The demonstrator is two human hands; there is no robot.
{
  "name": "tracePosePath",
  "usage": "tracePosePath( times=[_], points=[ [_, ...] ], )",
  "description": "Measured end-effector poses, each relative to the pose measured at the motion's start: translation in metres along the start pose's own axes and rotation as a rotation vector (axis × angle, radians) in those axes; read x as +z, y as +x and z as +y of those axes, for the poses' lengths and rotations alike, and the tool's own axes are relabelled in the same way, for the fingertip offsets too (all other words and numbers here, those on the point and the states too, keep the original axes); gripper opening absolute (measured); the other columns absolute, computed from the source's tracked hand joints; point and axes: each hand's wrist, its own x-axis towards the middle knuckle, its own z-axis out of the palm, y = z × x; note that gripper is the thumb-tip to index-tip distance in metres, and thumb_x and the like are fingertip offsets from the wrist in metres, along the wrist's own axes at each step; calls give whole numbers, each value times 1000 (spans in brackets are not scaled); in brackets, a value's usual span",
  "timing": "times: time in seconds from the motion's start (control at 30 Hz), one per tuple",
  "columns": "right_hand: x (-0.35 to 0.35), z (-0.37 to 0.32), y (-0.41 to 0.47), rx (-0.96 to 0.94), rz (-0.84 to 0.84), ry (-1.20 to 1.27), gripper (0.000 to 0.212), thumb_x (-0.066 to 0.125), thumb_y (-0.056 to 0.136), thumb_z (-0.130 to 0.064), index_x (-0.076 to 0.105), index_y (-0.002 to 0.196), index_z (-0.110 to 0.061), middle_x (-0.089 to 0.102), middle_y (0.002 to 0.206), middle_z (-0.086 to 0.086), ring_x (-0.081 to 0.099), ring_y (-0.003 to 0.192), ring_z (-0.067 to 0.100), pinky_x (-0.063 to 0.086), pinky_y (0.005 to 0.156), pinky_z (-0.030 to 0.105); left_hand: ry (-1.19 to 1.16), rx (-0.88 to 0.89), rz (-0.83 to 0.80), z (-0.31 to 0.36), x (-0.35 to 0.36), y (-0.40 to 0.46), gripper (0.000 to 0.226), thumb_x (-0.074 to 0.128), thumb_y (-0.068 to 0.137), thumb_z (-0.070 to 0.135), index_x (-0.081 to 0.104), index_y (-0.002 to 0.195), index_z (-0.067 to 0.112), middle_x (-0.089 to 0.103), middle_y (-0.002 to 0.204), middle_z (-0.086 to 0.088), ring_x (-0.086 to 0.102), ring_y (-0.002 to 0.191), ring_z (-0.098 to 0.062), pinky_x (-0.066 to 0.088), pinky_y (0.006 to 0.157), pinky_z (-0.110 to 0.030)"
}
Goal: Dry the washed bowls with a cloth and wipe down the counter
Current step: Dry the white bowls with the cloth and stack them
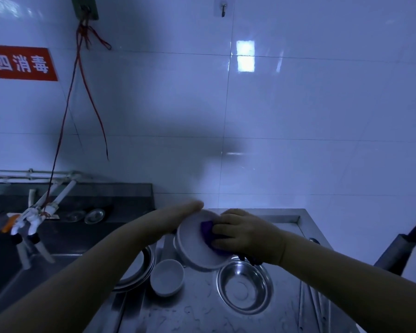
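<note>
A large white bowl (195, 246) is tilted on edge above the steel counter (197, 308). My left hand (178, 218) holds it from behind its far rim. My right hand (245, 236) presses a purple cloth (208, 230) against the bowl's inside. Below stand a small white bowl (167, 277) and a steel bowl (245, 288). Steel plates (136, 272) lie under my left forearm, partly hidden.
A deep steel sink (65, 234) with taps (27, 222) lies to the left. Red strings (82, 75) hang down the tiled wall. A dark handle (404, 243) juts in at the right. The counter surface shows water marks.
</note>
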Motion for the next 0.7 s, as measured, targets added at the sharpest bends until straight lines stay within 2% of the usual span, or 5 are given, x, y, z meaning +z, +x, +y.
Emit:
tracePosePath(
  times=[0.1, 0.3, 0.4, 0.53, 0.7],
  points=[
    [-5, 1, -8, 168, -39, 91, 24, 51, 87, -20, 74, 92, -14, 71, 101, 4, 66, 93, 22, 56, 74, 36, 583, 288, 261, 10, 2, -12, 53, 54, 86, 49, 44, 133, 28, 50, 129, 4, 45, 116, -11, 39, 88, -25],
    [-9, -5, -12, 268, -100, 238, 17, 66, 78, -15, 73, 94, -12, 70, 100, 6, 65, 91, 23, 56, 76, 33, 1224, 717, 187, 9, 13, -29, 49, 42, 80, 64, 55, 119, 37, 45, 136, 12, 14, 138, -3, -11, 113, -27],
    [-8, -8, -15, 361, -99, 311, 29, 77, 73, -8, 71, 101, -12, 70, 104, 6, 63, 95, 21, 49, 82, 23, 1177, 777, 104, 9, 17, -27, 22, 55, 85, 41, 65, 99, 28, 65, 102, 10, 50, 108, -7, 21, 112, -21],
    [-8, -9, -22, 431, 17, 330, 36, 69, 78, -18, 65, 113, -9, 66, 113, 9, 61, 101, 21, 49, 87, 26, 997, 660, 98, 3, 16, -26, 10, 63, 81, 27, 69, 89, 23, 67, 83, 4, 57, 81, -10, 36, 71, -18],
    [-9, -3, -25, 951, 542, 498, 61, 80, 70, -1, 53, 119, -25, 61, 113, 0, 59, 104, 20, 48, 91, 26, -81, 287, 162, -10, 24, -29, 14, 64, 84, 3, 70, 84, 16, 68, 79, -1, 62, 74, -10, 48, 67, -22]
  ],
)
